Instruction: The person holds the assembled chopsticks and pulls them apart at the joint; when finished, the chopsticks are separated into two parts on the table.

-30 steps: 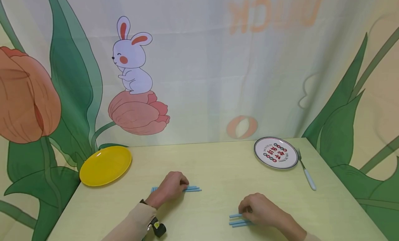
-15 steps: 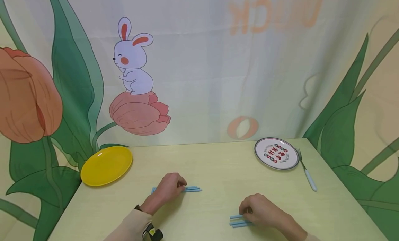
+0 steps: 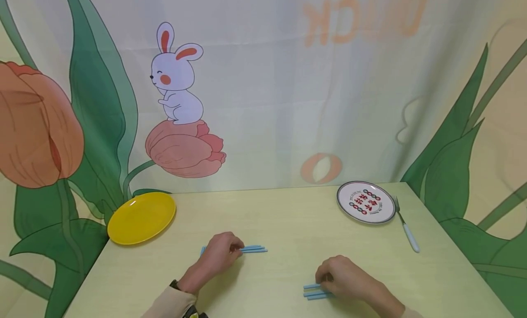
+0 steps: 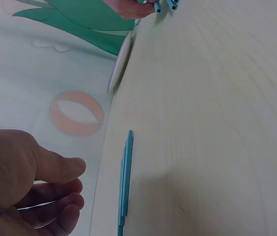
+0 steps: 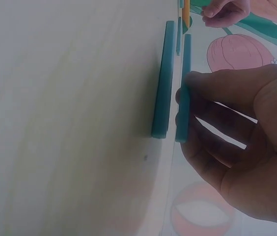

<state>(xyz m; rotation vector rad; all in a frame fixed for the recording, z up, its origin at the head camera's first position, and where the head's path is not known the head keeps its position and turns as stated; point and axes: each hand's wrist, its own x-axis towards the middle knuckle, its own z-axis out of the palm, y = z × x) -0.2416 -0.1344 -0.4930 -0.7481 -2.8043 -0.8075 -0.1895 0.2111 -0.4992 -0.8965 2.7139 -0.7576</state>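
Note:
My left hand [image 3: 222, 253] hovers over a small group of light-blue sticks [image 3: 255, 250] lying side by side, left of centre. In the left wrist view its fingers are loosely bent, with a gap between them and the sticks [image 4: 127, 177]. Nothing is in its grasp. At the front right, my right hand [image 3: 346, 279] pinches one blue stick [image 5: 186, 59] between thumb and fingertips. That stick is raised beside the other blue sticks [image 3: 319, 296], whose right ends are hidden under the hand in the head view.
A yellow plate [image 3: 142, 218] stands at the table's left edge. Far right lies a white plate [image 3: 365, 202] with red markings, with a white-handled fork [image 3: 407, 229] next to it. Behind the table [image 3: 280, 226] hangs a printed curtain [image 3: 263, 94].
My left hand has drawn back slightly toward me and to the left, its fingers easing away from the sticks. My right hand stays in place with its stick.

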